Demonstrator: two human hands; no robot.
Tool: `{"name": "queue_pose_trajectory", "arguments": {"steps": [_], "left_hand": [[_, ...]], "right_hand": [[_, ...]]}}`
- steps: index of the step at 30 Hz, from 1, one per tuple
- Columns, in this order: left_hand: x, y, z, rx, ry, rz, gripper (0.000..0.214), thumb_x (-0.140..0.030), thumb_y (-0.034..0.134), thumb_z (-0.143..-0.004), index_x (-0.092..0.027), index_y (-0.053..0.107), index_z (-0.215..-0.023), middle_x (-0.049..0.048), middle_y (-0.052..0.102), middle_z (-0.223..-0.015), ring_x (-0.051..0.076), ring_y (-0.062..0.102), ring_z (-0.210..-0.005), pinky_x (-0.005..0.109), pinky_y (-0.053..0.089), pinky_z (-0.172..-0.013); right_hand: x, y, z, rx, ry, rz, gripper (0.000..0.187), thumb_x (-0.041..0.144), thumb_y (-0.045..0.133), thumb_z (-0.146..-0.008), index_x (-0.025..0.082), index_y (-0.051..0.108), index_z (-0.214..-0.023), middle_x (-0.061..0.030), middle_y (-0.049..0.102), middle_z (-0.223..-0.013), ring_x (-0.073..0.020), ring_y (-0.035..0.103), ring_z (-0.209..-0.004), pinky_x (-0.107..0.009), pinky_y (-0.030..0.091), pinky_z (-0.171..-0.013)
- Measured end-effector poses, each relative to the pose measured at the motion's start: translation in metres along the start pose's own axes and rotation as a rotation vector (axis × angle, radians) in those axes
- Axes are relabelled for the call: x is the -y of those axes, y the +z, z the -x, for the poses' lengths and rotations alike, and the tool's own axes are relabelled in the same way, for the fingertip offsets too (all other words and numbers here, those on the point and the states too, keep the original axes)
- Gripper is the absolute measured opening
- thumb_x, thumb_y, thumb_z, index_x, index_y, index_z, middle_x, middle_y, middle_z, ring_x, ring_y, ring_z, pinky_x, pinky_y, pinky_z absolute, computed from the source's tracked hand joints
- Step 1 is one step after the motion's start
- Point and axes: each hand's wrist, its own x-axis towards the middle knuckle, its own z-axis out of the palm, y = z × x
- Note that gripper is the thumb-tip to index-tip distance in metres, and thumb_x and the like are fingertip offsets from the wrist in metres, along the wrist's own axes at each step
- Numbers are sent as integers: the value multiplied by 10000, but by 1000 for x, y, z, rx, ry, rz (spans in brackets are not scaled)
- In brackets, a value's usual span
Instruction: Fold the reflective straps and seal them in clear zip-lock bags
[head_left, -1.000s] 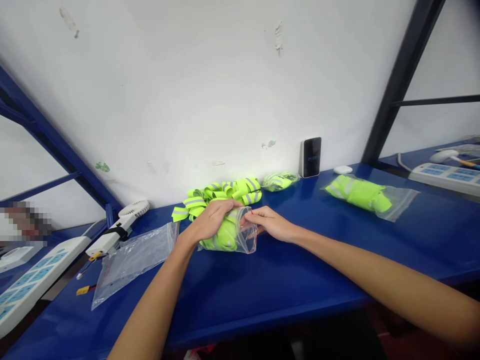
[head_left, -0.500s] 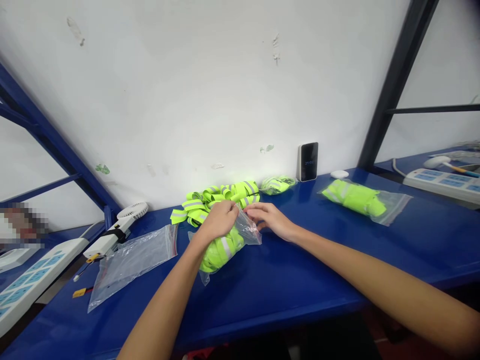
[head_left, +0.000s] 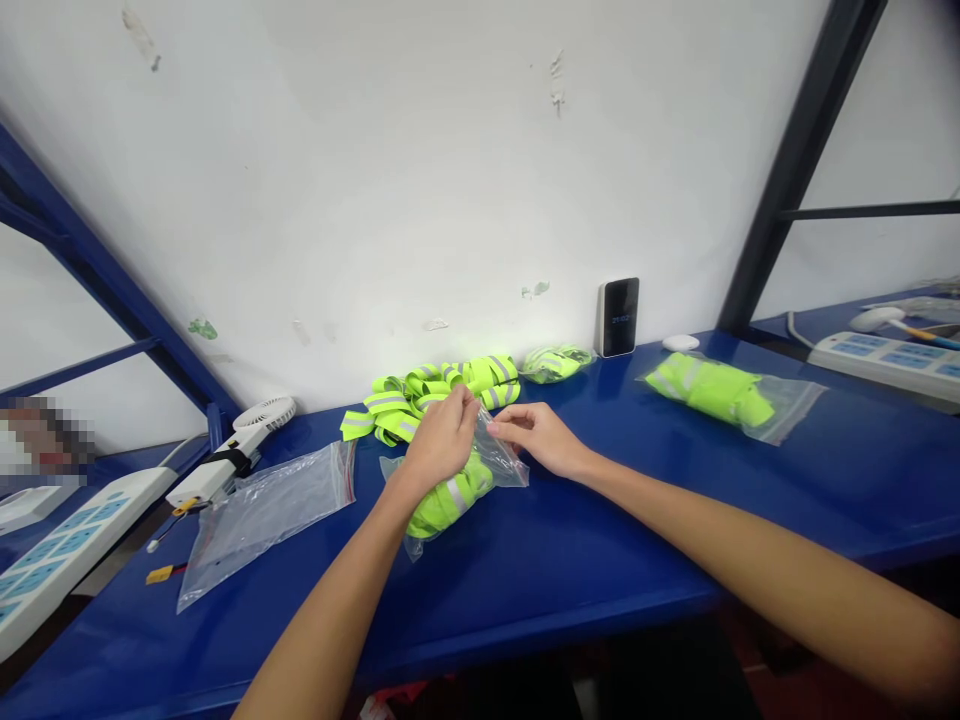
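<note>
A clear zip bag [head_left: 450, 495] stuffed with neon-yellow reflective bands lies on the blue bench [head_left: 600, 550] in front of me. My left hand [head_left: 441, 440] pinches the bag's open top edge, fingers closed on the plastic. My right hand [head_left: 536, 436] pinches the same edge from the right side. Just behind the hands sits a loose heap of neon-yellow reflective bands [head_left: 427, 385] against the white wall.
A pile of empty clear bags [head_left: 262, 510] lies to the left, beside a white handheld fan [head_left: 232, 450] and a white power strip [head_left: 67, 550]. A filled bag [head_left: 720, 392] rests at the right; a small filled bag [head_left: 556, 362], a black device [head_left: 619, 316] and another power strip [head_left: 885, 355] stand farther back.
The bag has been turned so its body points toward me and its opening faces the wall. Both hands have shifted from covering the bag to pinching its top edge.
</note>
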Motion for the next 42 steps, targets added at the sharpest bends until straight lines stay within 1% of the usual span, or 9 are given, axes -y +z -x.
{"name": "queue_pose_trajectory", "arguments": {"steps": [2, 4, 6, 11, 16, 19, 26, 34, 42], "left_hand": [[-1, 1, 1, -7, 9, -19, 225, -319, 321, -974, -226, 382, -778, -7, 522, -705, 181, 523, -660, 287, 323, -609], [-2, 2, 2, -16, 12, -27, 223, -310, 316, -975, -228, 358, -772, -8, 509, -709, 179, 516, -652, 287, 321, -608], [-2, 3, 2, -20, 11, -27, 219, -307, 312, -976, -230, 346, -774, -7, 504, -716, 180, 514, -652, 288, 320, -608], [-2, 3, 4, -16, -2, -31, 218, -321, 297, -981, -230, 353, -791, -1, 514, -720, 188, 525, -669, 293, 318, -613], [-3, 3, 4, -8, -14, -30, 257, -327, 295, -981, -222, 378, -762, 5, 522, -707, 188, 523, -673, 295, 314, -613], [-4, 3, 4, -2, -9, -31, 281, -335, 303, -979, -216, 381, -737, 13, 538, -740, 182, 514, -689, 294, 316, -618], [-3, 3, 5, 11, 35, 13, 236, -312, 301, -980, -220, 376, -776, 8, 539, -799, 180, 513, -739, 297, 338, -657], [-4, 3, 6, 25, 8, -5, 237, -315, 289, -981, -228, 326, -763, 9, 535, -775, 187, 510, -711, 301, 328, -637], [-4, 3, 5, 29, -13, -46, 251, -328, 290, -981, -229, 317, -752, 0, 493, -710, 184, 495, -660, 298, 315, -609]], "right_hand": [[1, 4, 1, -45, -8, 25, 316, 453, 728, -710, 143, 668, -713, 1, 596, -616, -114, 490, -548, -247, 371, -527], [0, 7, 1, -67, -19, 24, 316, 445, 735, -699, 136, 671, -689, -9, 612, -635, -118, 494, -571, -248, 370, -545], [0, 7, 1, -60, -23, 17, 318, 444, 720, -714, 128, 685, -698, -14, 618, -641, -119, 492, -579, -251, 366, -555], [4, 4, 3, -24, -17, 35, 337, 449, 677, -757, 121, 691, -678, 3, 568, -562, -103, 430, -534, -249, 315, -525], [6, 6, 5, -42, -16, 45, 321, 435, 689, -748, 117, 714, -711, -11, 603, -590, -111, 453, -551, -254, 340, -543], [4, 6, 5, -50, -16, 24, 313, 436, 706, -731, 123, 712, -721, -20, 626, -620, -118, 479, -561, -257, 359, -552], [2, 6, 4, -40, -4, -41, 318, 449, 719, -717, 132, 687, -720, -15, 623, -644, -124, 509, -579, -258, 381, -568], [-2, 7, 4, -56, 14, -58, 298, 424, 715, -725, 128, 682, -723, 10, 570, -587, -103, 455, -534, -248, 336, -526], [-1, 8, 3, -56, 20, -47, 300, 437, 705, -729, 140, 680, -700, 14, 561, -556, -105, 448, -512, -252, 338, -513]]}}
